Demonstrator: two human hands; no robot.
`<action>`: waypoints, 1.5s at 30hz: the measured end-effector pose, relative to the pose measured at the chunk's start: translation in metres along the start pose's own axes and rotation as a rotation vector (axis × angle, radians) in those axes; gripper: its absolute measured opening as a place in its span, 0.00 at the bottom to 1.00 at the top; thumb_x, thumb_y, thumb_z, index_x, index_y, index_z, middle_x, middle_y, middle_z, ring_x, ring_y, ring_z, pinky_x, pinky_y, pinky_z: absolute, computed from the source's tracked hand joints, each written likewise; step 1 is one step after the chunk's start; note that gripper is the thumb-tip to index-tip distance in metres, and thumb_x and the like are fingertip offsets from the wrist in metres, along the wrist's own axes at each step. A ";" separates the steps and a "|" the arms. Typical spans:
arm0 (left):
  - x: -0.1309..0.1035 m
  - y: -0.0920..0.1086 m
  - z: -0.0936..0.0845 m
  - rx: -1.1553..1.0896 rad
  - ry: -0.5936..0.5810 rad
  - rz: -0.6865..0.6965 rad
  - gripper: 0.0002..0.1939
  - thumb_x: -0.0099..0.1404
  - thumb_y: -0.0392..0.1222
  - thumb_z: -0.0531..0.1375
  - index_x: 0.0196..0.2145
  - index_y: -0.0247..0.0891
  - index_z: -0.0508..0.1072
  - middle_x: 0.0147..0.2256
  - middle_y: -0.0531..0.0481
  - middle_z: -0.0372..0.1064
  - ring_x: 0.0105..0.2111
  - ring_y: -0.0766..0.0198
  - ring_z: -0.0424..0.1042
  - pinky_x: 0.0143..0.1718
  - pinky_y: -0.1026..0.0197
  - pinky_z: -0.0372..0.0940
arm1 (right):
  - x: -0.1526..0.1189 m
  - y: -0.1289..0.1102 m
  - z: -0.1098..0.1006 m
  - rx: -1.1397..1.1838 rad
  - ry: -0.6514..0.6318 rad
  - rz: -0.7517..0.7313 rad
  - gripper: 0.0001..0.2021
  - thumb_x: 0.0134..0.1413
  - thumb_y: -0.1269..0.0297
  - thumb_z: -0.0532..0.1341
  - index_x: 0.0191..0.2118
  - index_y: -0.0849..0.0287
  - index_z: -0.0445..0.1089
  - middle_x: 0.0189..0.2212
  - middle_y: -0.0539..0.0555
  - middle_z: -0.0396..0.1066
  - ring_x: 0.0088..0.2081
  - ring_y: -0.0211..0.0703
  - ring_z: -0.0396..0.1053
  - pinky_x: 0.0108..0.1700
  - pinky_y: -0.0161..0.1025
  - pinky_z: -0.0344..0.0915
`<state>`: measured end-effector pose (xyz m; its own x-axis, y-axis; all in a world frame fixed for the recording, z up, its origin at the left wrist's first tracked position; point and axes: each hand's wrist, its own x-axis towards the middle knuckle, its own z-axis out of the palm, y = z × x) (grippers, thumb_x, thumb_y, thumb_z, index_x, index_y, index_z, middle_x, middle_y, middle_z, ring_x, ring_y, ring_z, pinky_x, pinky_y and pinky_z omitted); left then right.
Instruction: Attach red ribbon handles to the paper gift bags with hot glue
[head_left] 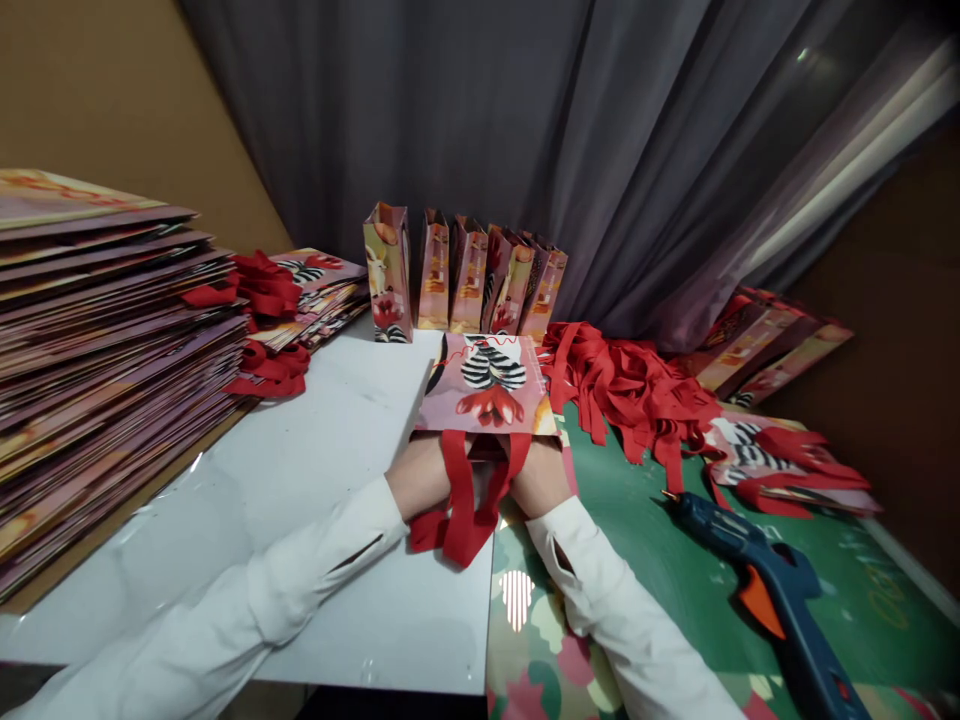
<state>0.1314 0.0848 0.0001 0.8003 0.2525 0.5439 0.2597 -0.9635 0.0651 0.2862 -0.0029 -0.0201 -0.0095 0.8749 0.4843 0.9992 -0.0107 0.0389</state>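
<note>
Two hands of mine, the left hand [436,462] and the right hand [534,462], go into the near, open end of a printed bag [491,385]; it hides my fingers, so I cannot tell whether they are spread, closed or gripping. The bag lies by the right edge of the white tabletop [345,440], its red handles [465,520] drooping between my wrists. Five upright bags [469,275] line the far edge. Flat bags [112,350] are stacked at the left edge. Red straps [630,385] heap over the green board's [622,500] far-left corner; a glue gun [780,590] lies toward its near edge, right of me.
</note>
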 end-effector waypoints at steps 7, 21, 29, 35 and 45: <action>0.001 0.002 -0.004 0.083 0.020 0.063 0.07 0.61 0.33 0.58 0.38 0.34 0.75 0.34 0.43 0.76 0.34 0.54 0.75 0.35 0.54 0.70 | 0.001 0.007 -0.007 -0.038 0.210 -0.141 0.12 0.61 0.73 0.54 0.37 0.60 0.76 0.39 0.59 0.76 0.42 0.43 0.72 0.44 0.39 0.68; -0.008 -0.036 -0.041 0.354 0.111 0.360 0.17 0.67 0.26 0.50 0.23 0.38 0.70 0.23 0.52 0.68 0.24 0.64 0.66 0.25 0.60 0.60 | -0.015 0.018 -0.043 -0.172 0.403 -0.236 0.18 0.63 0.76 0.48 0.25 0.60 0.68 0.20 0.53 0.63 0.26 0.42 0.54 0.31 0.40 0.52; -0.001 -0.029 -0.045 0.290 0.123 0.430 0.11 0.66 0.29 0.53 0.33 0.37 0.73 0.32 0.49 0.74 0.33 0.62 0.70 0.35 0.58 0.65 | -0.013 0.016 -0.047 -0.180 0.392 -0.250 0.14 0.61 0.76 0.50 0.29 0.60 0.70 0.23 0.54 0.66 0.29 0.44 0.56 0.34 0.41 0.53; -0.003 -0.019 -0.033 0.165 0.243 0.494 0.11 0.66 0.29 0.52 0.39 0.38 0.73 0.27 0.50 0.73 0.27 0.64 0.70 0.33 0.58 0.66 | -0.009 0.001 -0.044 -0.040 0.406 -0.260 0.14 0.59 0.75 0.51 0.28 0.59 0.70 0.26 0.56 0.70 0.33 0.45 0.60 0.40 0.43 0.57; -0.007 -0.024 -0.056 0.274 0.646 0.303 0.19 0.64 0.41 0.62 0.52 0.52 0.66 0.52 0.52 0.68 0.51 0.60 0.68 0.62 0.50 0.52 | -0.013 0.005 -0.066 0.117 0.536 -0.138 0.12 0.57 0.75 0.52 0.36 0.58 0.72 0.27 0.56 0.73 0.33 0.46 0.65 0.36 0.44 0.57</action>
<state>0.0895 0.1014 0.0414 0.4043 -0.2027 0.8919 0.2718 -0.9044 -0.3288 0.2884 -0.0460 0.0317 -0.1288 0.4954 0.8590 0.9846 0.1673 0.0511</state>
